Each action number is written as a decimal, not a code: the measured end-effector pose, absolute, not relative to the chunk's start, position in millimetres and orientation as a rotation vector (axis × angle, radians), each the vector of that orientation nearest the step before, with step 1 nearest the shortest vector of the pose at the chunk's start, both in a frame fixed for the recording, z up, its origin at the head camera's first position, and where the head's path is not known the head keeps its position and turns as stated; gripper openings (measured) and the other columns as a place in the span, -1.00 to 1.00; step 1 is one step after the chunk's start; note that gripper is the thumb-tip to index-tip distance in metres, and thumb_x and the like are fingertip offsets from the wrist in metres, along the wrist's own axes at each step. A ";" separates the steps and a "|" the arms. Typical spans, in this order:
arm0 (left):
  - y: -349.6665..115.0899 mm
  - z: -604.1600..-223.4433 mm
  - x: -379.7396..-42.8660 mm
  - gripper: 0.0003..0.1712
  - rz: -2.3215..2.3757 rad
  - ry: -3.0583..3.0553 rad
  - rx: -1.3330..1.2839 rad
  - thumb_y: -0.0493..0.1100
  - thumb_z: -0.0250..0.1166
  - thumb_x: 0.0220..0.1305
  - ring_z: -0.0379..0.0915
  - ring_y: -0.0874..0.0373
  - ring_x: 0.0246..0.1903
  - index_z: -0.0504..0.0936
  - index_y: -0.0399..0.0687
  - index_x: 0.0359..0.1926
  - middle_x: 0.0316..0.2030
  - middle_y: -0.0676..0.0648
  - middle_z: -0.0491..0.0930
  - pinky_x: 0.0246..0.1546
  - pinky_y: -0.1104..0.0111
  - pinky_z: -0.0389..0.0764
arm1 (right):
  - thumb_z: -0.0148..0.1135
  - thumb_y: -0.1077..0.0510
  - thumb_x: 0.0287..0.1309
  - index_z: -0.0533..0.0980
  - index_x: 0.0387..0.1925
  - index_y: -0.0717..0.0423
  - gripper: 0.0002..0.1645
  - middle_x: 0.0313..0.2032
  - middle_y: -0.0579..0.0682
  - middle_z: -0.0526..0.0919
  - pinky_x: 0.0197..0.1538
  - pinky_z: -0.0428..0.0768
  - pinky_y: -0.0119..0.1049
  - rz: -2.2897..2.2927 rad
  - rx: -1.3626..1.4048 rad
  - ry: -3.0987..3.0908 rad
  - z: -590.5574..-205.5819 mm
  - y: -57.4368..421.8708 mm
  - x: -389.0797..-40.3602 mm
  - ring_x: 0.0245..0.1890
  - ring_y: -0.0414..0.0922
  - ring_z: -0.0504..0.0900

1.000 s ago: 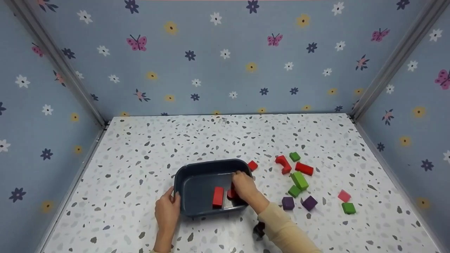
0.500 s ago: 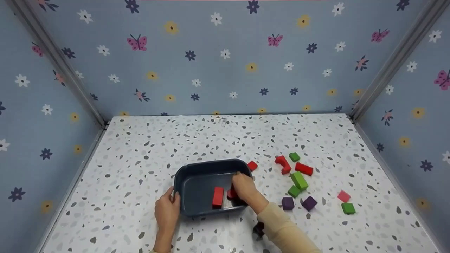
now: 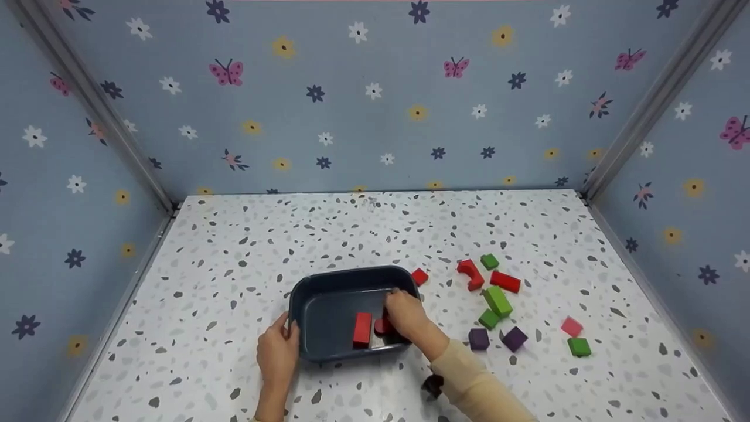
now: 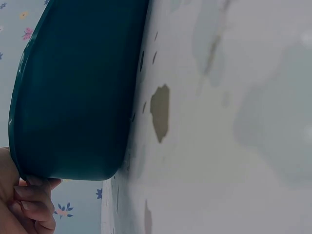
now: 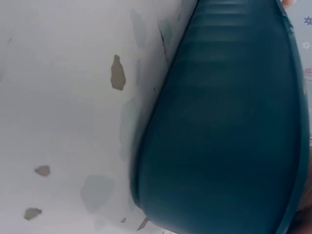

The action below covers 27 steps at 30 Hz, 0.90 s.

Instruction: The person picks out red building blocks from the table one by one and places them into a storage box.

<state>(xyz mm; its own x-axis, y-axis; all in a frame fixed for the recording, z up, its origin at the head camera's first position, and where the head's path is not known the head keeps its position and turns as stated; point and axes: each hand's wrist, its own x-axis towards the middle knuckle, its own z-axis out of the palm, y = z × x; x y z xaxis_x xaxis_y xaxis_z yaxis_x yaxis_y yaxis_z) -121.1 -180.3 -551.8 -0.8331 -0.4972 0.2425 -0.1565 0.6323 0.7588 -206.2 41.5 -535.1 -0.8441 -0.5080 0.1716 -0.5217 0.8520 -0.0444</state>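
Observation:
A dark blue rectangular tub (image 3: 328,325) stands on the speckled table. At its left wall my left hand (image 3: 278,354) grips the rim; the left wrist view shows curled fingers (image 4: 36,204) under the tub's edge. My right hand (image 3: 407,316) reaches over the right side into the tub and holds a red block, mostly hidden beneath the fingers. A rounded red piece (image 3: 382,326) shows just left of that hand. Beside it on the tub floor lies a red rectangular block (image 3: 362,329). From the right wrist only the tub's outer wall (image 5: 224,126) shows clearly.
Right of the tub lie a red cube (image 3: 419,276), a red arch (image 3: 471,275), a red cylinder-like block (image 3: 505,281), several green blocks (image 3: 498,301), purple cubes (image 3: 479,339) and a pink piece (image 3: 572,326). A small black object (image 3: 433,385) sits by the right sleeve.
The rounded red piece beside my right hand shows a little more and sits slightly further left. Both hands keep nearly the same places, and the tub stays put.

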 end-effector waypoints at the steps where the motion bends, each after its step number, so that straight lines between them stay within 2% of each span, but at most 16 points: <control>1: -180.3 -551.8 -121.0 -0.69 -1.068 -2.424 0.514 -0.36 0.20 0.08 0.17 0.17 -0.75 0.56 -0.45 -0.12 -0.74 0.00 0.34 -0.69 0.34 0.18 | 0.31 0.27 -0.18 0.52 -0.52 0.25 -0.87 -0.46 0.09 0.51 -0.41 0.52 -0.19 0.137 0.814 -2.870 -534.0 41.6 -205.5 -0.43 -0.02 0.54; 8: -180.7 -552.4 -121.5 -0.69 -1.071 -2.426 0.510 -0.37 0.19 0.08 0.17 0.18 -0.75 0.56 -0.46 -0.12 -0.74 0.00 0.34 -0.69 0.34 0.18 | 0.34 0.22 -0.18 0.52 -0.46 0.24 -0.80 -0.43 0.08 0.51 -0.34 0.51 -0.21 0.209 0.890 -2.806 -526.9 44.0 -201.3 -0.40 -0.02 0.52; 17: -181.7 -554.2 -121.1 -0.67 -1.078 -2.438 0.515 -0.35 0.19 0.10 0.15 0.18 -0.76 0.54 -0.46 -0.09 -0.76 0.01 0.32 -0.71 0.37 0.15 | 0.37 0.26 -0.24 0.49 -0.45 0.23 -0.76 -0.48 0.04 0.45 -0.39 0.49 -0.19 0.362 0.935 -2.666 -520.5 55.1 -197.9 -0.43 -0.04 0.50; 27: -181.2 -554.1 -121.3 -0.68 -1.072 -2.426 0.513 -0.34 0.19 0.10 0.14 0.20 -0.76 0.55 -0.45 -0.10 -0.75 0.01 0.32 -0.71 0.37 0.15 | 0.32 0.25 -0.09 0.51 -0.30 0.23 -0.75 -0.39 0.04 0.48 -0.33 0.49 -0.23 0.523 0.901 -2.666 -510.5 70.2 -196.0 -0.40 -0.10 0.49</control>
<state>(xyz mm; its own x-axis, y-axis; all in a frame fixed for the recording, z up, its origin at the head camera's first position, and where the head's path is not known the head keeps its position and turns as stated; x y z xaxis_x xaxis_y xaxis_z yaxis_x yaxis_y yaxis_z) -121.3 -181.2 -554.1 -0.8362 -0.4938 0.2388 -0.1557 0.6312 0.7598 -196.0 70.2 -510.5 -0.7670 -0.5246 0.3694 -0.6253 0.7403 -0.2470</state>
